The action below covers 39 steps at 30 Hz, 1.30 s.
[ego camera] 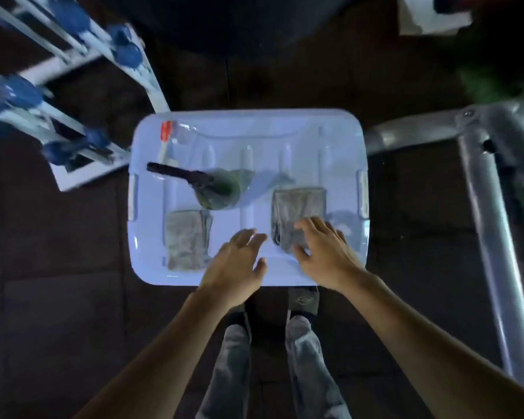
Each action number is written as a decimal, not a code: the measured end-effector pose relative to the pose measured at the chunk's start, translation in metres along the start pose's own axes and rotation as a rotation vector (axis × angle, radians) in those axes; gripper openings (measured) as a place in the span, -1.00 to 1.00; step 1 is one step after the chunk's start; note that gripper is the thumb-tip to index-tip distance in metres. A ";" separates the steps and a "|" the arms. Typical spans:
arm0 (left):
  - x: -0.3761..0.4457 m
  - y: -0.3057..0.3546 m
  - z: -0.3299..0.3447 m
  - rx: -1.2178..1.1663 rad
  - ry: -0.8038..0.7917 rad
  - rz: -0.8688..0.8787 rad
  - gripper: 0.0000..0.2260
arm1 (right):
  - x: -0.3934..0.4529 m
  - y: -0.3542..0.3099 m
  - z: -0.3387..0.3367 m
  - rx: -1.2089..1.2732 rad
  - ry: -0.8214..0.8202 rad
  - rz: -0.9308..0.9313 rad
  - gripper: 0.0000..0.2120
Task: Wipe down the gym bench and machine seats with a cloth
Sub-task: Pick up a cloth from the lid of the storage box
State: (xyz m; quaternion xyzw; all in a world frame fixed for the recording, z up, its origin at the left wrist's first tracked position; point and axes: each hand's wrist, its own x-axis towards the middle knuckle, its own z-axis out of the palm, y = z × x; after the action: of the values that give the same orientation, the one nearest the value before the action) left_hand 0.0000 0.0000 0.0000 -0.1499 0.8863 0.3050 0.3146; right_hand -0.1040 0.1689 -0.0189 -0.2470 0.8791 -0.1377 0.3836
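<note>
Right hand (324, 252): fingers spread wide, palm down, resting on the near edge of the folded grey cloth (297, 213) at the right of the bin lid (254, 128); no pinch formed. Left hand (236, 261): open, fingers loosely extended, empty, hovering over bare lid between the two cloths.

Second folded cloth (186, 240): near-left of the lid, untouched, apart from both hands.

Spray bottle (215, 189): lying on its side mid-lid, black trigger head pointing left, just beyond the second cloth.

Small clear item with an orange part (171, 136): far-left corner; too blurred to identify.

Surroundings: dumbbell rack (58, 86) to the left, grey machine frame (481, 176) to the right. Bench and seats not identifiable in view.

Risks, judged:
- A flat-palmed grab may drag the cloth, unfolding it or sliding it off the smooth ribbed lid onto the floor.
- A sweeping left hand may knock the bottle, which could roll.
- Leaning on the lid may flex it.
</note>
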 end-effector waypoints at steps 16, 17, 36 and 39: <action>0.079 -0.052 0.100 0.104 0.340 0.120 -0.42 | 0.097 0.054 0.114 -0.203 0.577 -0.152 -0.58; 0.079 -0.051 0.098 0.089 0.353 0.120 -0.44 | 0.095 0.051 0.115 -0.195 0.570 -0.160 -0.57; -0.008 0.103 -0.075 -0.232 -0.043 -0.025 -0.74 | -0.081 -0.012 -0.069 0.324 0.708 0.074 -0.71; -0.042 0.157 -0.119 -0.225 -0.068 0.079 -0.79 | -0.147 -0.025 -0.120 0.385 0.803 0.154 -0.67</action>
State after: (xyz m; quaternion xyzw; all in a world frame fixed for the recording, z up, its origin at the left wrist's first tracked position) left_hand -0.0958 0.0482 0.1705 -0.1387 0.8406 0.4197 0.3131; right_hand -0.0994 0.2336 0.1608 -0.0321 0.9324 -0.3549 0.0603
